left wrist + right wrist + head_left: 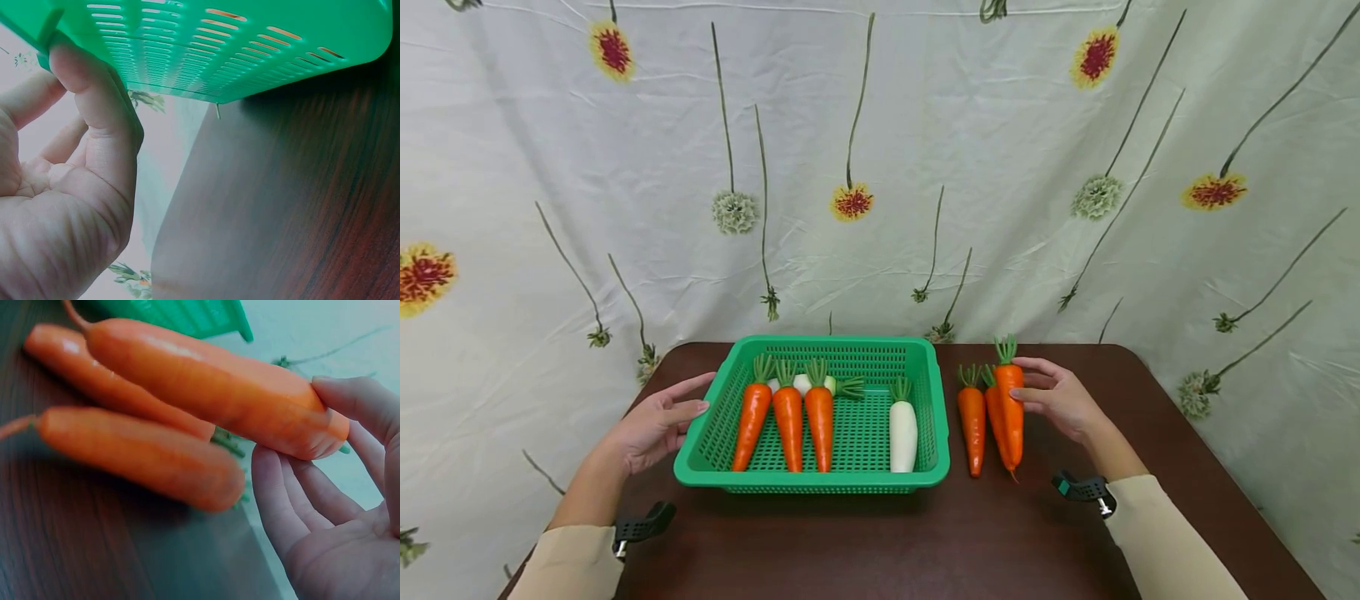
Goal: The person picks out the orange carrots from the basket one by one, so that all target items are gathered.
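My right hand [1060,400] pinches an orange carrot [1012,417] near its leafy top, thumb on one side and fingers on the other. In the right wrist view that carrot [212,384] is above two more carrots lying on the table, one [144,459] nearer and one [112,387] behind. My left hand [651,429] is at the left side of a green plastic basket [812,479]. Its fingers are extended, and in the left wrist view a fingertip touches the basket wall [181,56] under the rim.
Inside the basket are three carrots [787,425] side by side, a white radish [903,437] at the right, and another radish [803,384] lying crosswise behind the carrots. The dark brown table [850,542] meets a flower-printed cloth [880,267] at the back.
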The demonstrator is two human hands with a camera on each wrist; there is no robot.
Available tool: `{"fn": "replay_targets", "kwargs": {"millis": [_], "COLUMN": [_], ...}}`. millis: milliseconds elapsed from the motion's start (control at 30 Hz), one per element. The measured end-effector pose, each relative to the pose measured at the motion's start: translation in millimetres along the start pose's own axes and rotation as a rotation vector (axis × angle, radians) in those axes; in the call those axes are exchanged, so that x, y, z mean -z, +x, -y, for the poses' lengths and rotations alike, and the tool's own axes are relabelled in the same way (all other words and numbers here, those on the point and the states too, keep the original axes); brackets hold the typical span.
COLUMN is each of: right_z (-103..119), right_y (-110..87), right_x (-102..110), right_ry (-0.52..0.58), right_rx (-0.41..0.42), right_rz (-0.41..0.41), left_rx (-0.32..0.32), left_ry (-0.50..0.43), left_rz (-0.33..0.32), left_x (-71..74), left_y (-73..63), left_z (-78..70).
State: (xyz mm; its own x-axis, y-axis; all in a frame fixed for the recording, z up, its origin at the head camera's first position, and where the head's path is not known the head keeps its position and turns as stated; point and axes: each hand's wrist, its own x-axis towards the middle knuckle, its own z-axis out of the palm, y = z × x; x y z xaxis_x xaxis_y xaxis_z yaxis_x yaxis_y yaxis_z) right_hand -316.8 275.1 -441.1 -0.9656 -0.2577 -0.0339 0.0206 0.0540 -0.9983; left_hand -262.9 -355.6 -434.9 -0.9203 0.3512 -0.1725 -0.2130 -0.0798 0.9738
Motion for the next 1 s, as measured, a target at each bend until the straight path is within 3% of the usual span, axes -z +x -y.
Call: {"fn": "replay_targets", "kwargs": {"millis": [433,633,1000], "right_z": [-24.8,-28.9,-28.4], "right_y": [2.2,5.8,13.2], "right_x": [26.0,29.6,31.9], "right_ry": [-0.096,-0.121,-0.246], "right_rx": [-0.095,-0.120,-0.166], "right_rz": [-0.007,-0.003,0.004], "left_rx": [-0.002,-0.019,-0.010], "left_ry": [-0.024,-0.033,-0.030], "left_rz": [0.003,0.030,0.020], "left_x": [-1.1,-2.2,-3.6], "left_y": [-0.7,-1.4,-1.6], "left_z": [-0.5,-0.8,-2.7]}}
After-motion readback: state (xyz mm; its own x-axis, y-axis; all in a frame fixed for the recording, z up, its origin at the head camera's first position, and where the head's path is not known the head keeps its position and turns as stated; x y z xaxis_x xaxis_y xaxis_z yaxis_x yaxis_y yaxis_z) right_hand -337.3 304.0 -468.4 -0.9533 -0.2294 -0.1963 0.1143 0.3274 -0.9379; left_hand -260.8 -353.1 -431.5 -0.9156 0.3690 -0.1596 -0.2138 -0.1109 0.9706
